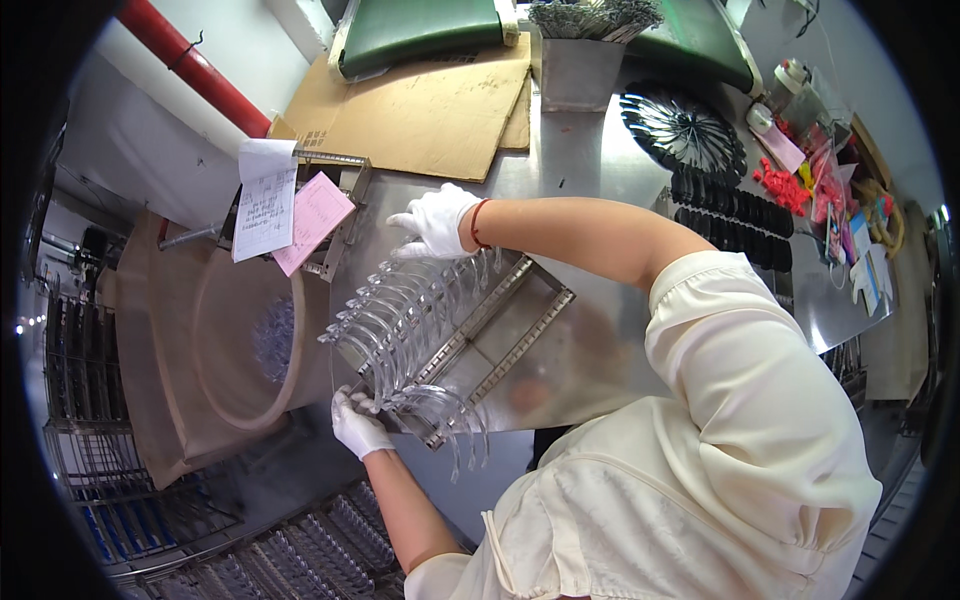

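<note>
A metal rack (520, 352) with notched rails lies slanted on the steel table. Along its left side stands a row of clear, curved plastic pieces (408, 318); several more hang over its near end. My left hand (358, 422), in a white glove, is closed at the rack's near left corner, beside the ends of the clear pieces. My right hand (440, 222), also gloved, is held over the far end of the row. Its fingers are stretched out toward the left and partly spread, and I see nothing in them.
Cardboard (420, 110) lies at the back below a green conveyor belt (420, 35). Paper slips (268, 205) sit on a metal frame at left, above a brown bin (215, 345). Black pieces (685, 130) fan out at right, near red bits (783, 188). Loaded racks (290, 555) stand below.
</note>
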Tool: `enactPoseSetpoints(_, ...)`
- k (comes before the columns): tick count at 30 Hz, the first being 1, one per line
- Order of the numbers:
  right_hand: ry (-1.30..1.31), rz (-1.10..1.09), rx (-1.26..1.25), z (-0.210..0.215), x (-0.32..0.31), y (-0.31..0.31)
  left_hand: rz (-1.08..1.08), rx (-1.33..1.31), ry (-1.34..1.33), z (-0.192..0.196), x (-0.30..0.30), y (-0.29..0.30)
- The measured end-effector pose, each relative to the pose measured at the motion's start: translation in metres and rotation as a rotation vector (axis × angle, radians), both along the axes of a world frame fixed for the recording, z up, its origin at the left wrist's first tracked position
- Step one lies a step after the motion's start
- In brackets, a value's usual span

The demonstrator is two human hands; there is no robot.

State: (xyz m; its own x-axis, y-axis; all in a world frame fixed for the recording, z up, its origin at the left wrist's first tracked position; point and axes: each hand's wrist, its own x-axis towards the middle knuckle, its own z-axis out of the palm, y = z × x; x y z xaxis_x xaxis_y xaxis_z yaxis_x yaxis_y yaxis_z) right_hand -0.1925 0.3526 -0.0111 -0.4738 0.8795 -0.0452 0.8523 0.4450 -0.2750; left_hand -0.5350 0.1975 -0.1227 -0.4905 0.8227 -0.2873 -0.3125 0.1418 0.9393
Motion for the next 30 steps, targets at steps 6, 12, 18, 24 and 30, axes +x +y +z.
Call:
enactPoseSetpoints(6, 0.053, -0.016, -0.021, -0.001, 0.002, 0.005, -0.05, -0.05, 0.537, 0.005, 0.011, -0.011)
enactPoseSetpoints(12, 0.06, -0.052, 0.079, 0.001, 0.005, -0.005, -0.206, -0.12, 0.777, 0.006, 0.015, -0.014)
enactPoseSetpoints(18, 0.145, -0.106, 0.005, 0.002, 0.013, 0.001, -0.341, -0.133, 0.769, 0.003, 0.0, -0.017)
enactPoseSetpoints(24, 0.115, -0.09, -0.075, -0.001, 0.011, 0.01, -0.307, 0.085, 1.061, -0.007, 0.006, -0.014)
enactPoseSetpoints(30, 0.208, -0.113, 0.018, -0.006, 0.014, 0.006, -0.284, 0.181, 1.072, 0.006, 0.012, -0.019)
